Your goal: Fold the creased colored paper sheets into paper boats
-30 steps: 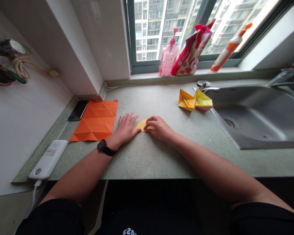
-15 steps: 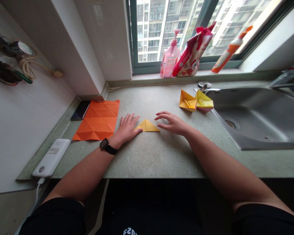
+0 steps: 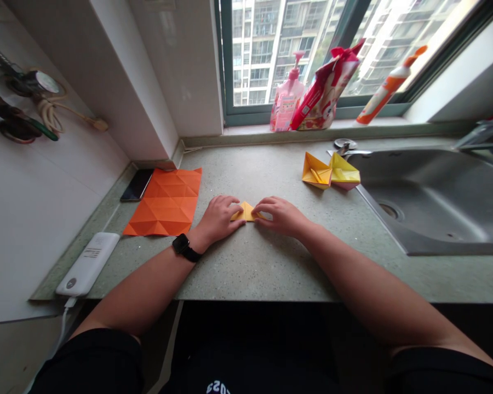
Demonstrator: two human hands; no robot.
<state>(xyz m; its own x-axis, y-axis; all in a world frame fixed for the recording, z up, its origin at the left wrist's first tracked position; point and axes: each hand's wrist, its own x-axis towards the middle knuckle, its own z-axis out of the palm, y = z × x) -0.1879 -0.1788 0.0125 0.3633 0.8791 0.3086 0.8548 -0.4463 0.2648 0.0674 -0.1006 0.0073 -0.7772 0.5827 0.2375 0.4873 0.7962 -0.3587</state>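
A small folded yellow paper triangle (image 3: 246, 211) lies on the speckled countertop (image 3: 250, 268) between my hands. My left hand (image 3: 219, 217), with a black watch on its wrist, grips the triangle's left corner between thumb and fingers. At the right corner, my right hand (image 3: 280, 215) pinches the paper with thumb and fingertips. Both outer corners are partly hidden by my fingers. To the left lies an orange paper sheet (image 3: 164, 201) with a grid of creases. Two folded paper pieces, one orange-yellow (image 3: 315, 171) and one yellow (image 3: 345, 171), stand side by side near the sink.
A phone (image 3: 137, 185) lies beside the orange sheet, and a white power bank (image 3: 89, 264) with a cable sits at the left edge. The steel sink (image 3: 435, 191) is on the right. A pink pump bottle (image 3: 287, 98), a red bag (image 3: 326, 90) and an orange-white bottle (image 3: 388, 90) stand on the sill.
My right hand has moved left onto the triangle's right corner. My left hand's fingers, spread flat before, have curled in around the left corner.
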